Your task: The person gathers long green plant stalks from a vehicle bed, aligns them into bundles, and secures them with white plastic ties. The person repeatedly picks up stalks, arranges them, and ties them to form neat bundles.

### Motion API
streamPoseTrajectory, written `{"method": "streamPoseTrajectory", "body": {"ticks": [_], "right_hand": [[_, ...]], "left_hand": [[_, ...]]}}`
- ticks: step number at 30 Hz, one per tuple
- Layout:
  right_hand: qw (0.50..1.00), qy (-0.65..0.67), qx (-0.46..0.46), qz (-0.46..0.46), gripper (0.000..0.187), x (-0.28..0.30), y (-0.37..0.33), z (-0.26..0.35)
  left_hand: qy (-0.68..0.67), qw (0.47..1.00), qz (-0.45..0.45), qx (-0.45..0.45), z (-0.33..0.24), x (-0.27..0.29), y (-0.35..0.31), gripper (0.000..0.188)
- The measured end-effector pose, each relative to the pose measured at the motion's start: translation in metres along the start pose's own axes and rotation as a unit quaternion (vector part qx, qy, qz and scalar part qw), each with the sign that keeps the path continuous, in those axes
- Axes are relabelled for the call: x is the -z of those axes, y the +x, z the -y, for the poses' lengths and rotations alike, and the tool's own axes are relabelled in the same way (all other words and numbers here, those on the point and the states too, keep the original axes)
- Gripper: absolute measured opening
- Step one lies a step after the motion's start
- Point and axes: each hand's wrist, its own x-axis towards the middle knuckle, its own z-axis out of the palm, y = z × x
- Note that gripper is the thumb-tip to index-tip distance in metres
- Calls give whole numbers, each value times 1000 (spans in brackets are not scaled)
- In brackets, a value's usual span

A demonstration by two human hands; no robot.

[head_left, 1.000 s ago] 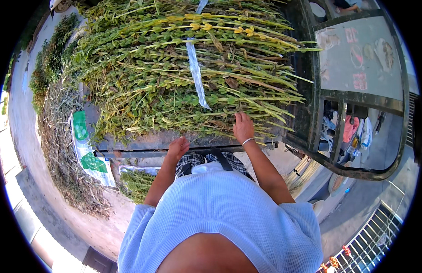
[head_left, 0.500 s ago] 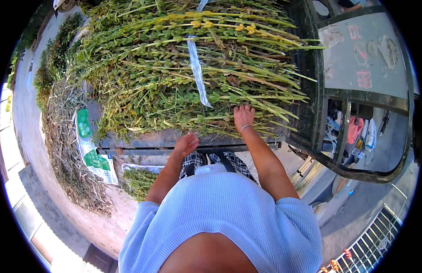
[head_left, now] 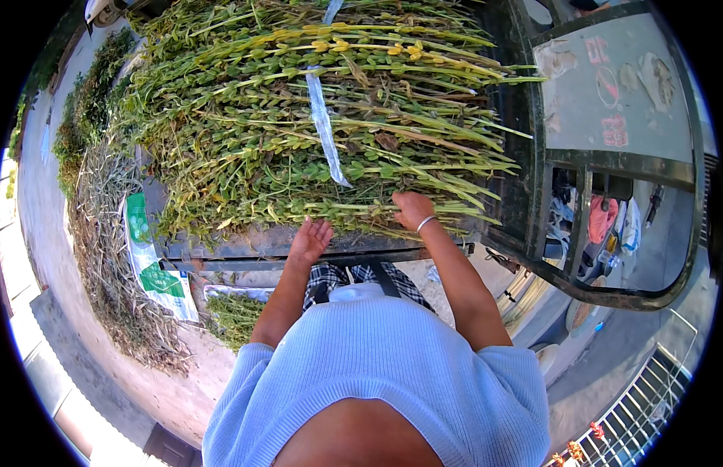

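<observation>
Cut green stalks (head_left: 244,148) with small pods, sesame by their look, lie crosswise in a thick layer on a dark truck bed (head_left: 260,237). Their bare stem ends point right. At the near edge of the layer my right hand (head_left: 414,210) has its fingers curled down into the stems, closed round some of them; the fingertips are partly hidden. My left hand (head_left: 311,240) is held at the bed's edge beside the leafy part, palm turned up and fingers apart, with nothing in it. A pale plastic strip (head_left: 324,124) lies across the stalks.
A dark metal frame (head_left: 539,194) bounds the bed on the right, with a cab behind it. On the ground to the left lie dry stalks (head_left: 104,257) and a white-and-green sack (head_left: 160,272). More green stalks (head_left: 235,315) are below the bed's near edge.
My right hand has gone from lying with fingers stretched over the stems to curled into them. My left hand has turned palm up slightly and stays empty. The view has shifted a little.
</observation>
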Motion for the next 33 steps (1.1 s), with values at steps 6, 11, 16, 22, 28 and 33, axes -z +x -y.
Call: {"method": "streamPoseTrajectory", "body": {"ticks": [6,11,16,22,28,33], "right_hand": [[984,137,87,69,51,58,-14,3],[978,-14,80,192,60,61,-3,0],[987,-139,33,-77,18,61,-10,25],[962,-171,5,-215,22,32,-10,39],[950,-142,58,-270,29,26,-21,35],[991,-31,90,-89,31,37,-32,35]], "left_hand": [[-34,990,131,-46,-15,-15,-32,40],[39,995,90,-24,-21,-26,-34,35],[52,998,29,-34,-21,-42,-29,25],[50,998,-40,9,-29,-39,-20,15],[50,998,-31,20,-39,-36,-16,24],[1,1000,10,-21,-22,-50,-26,64]]}}
